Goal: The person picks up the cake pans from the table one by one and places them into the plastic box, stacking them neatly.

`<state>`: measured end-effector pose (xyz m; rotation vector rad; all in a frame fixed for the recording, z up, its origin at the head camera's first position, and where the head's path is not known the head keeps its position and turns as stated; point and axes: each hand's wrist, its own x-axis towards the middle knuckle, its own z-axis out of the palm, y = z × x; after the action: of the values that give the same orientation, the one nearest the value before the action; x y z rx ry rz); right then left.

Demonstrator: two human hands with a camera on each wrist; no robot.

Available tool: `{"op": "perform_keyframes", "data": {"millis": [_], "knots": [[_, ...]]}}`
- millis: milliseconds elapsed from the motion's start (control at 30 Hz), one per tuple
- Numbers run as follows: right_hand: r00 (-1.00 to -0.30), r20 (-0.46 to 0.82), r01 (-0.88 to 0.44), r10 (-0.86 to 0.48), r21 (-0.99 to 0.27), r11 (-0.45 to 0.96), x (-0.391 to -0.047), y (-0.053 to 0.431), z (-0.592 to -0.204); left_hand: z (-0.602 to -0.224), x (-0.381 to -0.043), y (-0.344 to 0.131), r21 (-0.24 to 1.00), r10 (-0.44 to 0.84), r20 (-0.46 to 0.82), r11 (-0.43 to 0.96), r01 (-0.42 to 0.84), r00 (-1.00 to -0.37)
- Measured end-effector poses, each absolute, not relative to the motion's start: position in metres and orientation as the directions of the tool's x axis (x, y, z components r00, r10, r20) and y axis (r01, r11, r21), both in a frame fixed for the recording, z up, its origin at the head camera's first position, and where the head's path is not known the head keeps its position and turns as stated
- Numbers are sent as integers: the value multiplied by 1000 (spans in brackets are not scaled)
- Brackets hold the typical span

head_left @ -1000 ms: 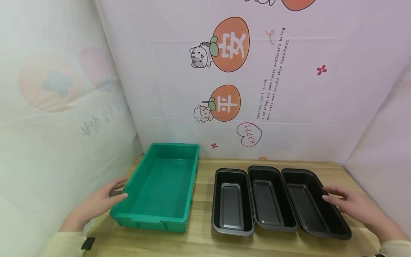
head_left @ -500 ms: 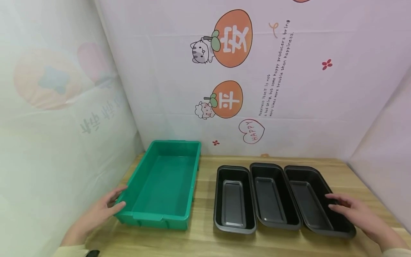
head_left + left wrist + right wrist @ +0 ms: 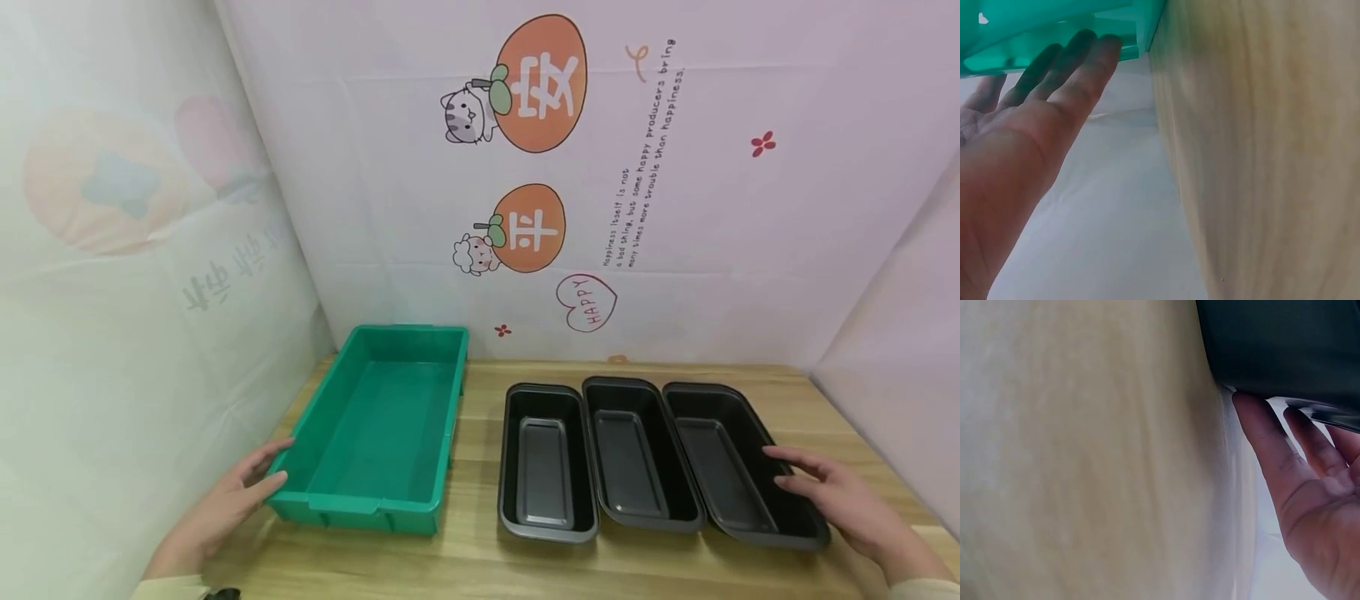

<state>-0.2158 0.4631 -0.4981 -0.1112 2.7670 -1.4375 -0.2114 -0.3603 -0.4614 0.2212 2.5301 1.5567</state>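
Left hand (image 3: 236,497) right up at green tray (image 3: 345,503), relaxed fingers against outer side near left corner, unclenched. Over to right hand (image 3: 847,502): loose too, fingers at outer wall of right pan (image 3: 723,471). Tray sits left on wooden tabletop (image 3: 474,500); left pan (image 3: 545,475), middle pan (image 3: 630,467) and right pan stand side by side, all black.

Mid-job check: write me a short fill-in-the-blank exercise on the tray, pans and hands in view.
1. The tray nearest the left hand is coloured ____.
2. The number of black pans side by side is ____.
3. Counted from the left, the pan nearest the right hand is the ____.
4. The printed heart reads ____.

Missing words: green; three; third; HAPPY.
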Motion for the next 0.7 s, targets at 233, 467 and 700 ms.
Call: {"op": "perform_keyframes", "data": {"millis": [233,467,700], "knots": [[-997,41,-65,-63,-883,464,-218,464,-500,-458,-209,-363,913,252,-113,408,-1,-961],[-997,39,-61,-65,-924,378,-219,466,-502,-460,-209,-365,917,265,-113,398,2,-958],[-997,57,-68,-44,-941,332,-217,471,-504,-459,-211,-365,903,246,-128,430,-10,-961]]}}
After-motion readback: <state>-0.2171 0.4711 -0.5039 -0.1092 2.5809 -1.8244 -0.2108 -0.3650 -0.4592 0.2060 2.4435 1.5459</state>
